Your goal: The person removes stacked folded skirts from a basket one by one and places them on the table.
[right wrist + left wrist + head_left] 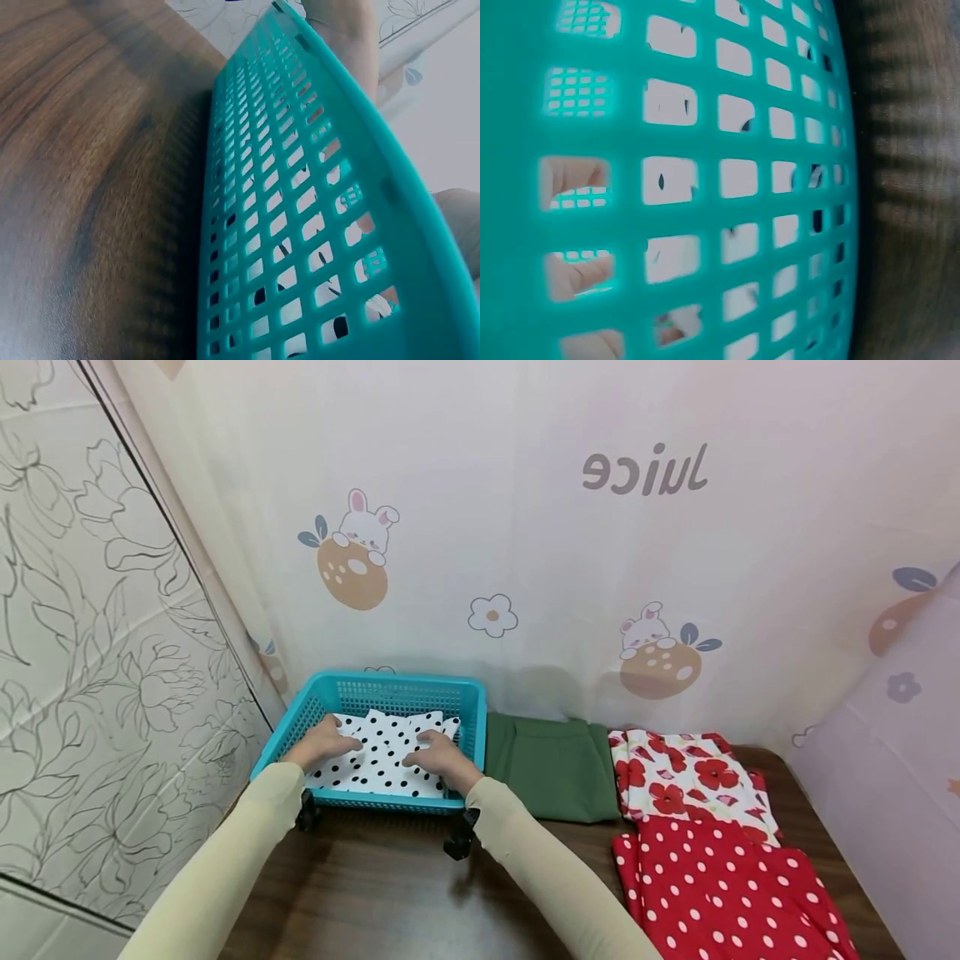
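A white cloth with black dots (381, 758) lies folded inside a turquoise plastic basket (408, 679). My left hand (322, 743) reaches over the basket's front and rests on the cloth's left side, thumb stretched toward the middle. On the cloth's right side lies my right hand (444, 758), its fingers extended inward. In the left wrist view, the basket's lattice wall (705, 141) covers most of the picture, with parts of fingers (585, 276) showing through its holes. The right wrist view looks along the outside of the basket wall (375, 150), which partly hides the cloth.
Right of the basket lies a folded green cloth (555, 768). Beyond it are a white cloth with red flowers (693, 781) and a red cloth with white dots (720, 893), overlapping at the right. All rest on a dark wooden table (375, 885) against a printed curtain (525, 527).
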Motion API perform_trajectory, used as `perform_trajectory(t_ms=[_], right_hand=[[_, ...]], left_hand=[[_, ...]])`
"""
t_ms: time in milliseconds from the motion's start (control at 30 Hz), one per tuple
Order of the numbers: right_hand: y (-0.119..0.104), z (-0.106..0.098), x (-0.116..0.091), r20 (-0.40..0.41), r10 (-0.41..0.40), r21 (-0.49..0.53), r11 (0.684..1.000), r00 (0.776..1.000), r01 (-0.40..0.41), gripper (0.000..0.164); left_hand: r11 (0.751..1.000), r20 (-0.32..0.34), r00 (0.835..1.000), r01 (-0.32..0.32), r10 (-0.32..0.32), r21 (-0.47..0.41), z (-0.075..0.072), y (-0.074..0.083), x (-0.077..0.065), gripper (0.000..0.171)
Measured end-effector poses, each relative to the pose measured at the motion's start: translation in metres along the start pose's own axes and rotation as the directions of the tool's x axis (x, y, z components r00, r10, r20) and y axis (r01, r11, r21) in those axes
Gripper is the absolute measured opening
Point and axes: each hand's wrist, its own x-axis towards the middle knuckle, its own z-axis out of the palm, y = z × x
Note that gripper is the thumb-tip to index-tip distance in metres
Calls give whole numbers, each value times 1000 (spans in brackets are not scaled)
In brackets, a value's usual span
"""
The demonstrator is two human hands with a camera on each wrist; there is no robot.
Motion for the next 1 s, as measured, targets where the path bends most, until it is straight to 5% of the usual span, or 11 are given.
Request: perform_trajectory(t_ms=[200, 433, 700, 1000], right_hand=[[6, -1, 3, -20, -41, 7, 999, 999, 41, 49], [6, -1, 4, -12, -41, -9, 999, 999, 41, 40], [5, 0, 3, -10, 3, -110, 994, 1000, -4, 32], [4, 2, 5, -35, 17, -101, 995, 999, -20, 39]], left_hand=[[999, -6, 1000, 0, 0, -42, 0, -3, 2, 71], [987, 63, 997, -39, 49, -157, -7, -6, 3, 46], [987, 68, 985, -159, 157, 11, -7, -10, 3, 25], [982, 127, 976, -183, 175, 56, -4, -10, 2, 34]])
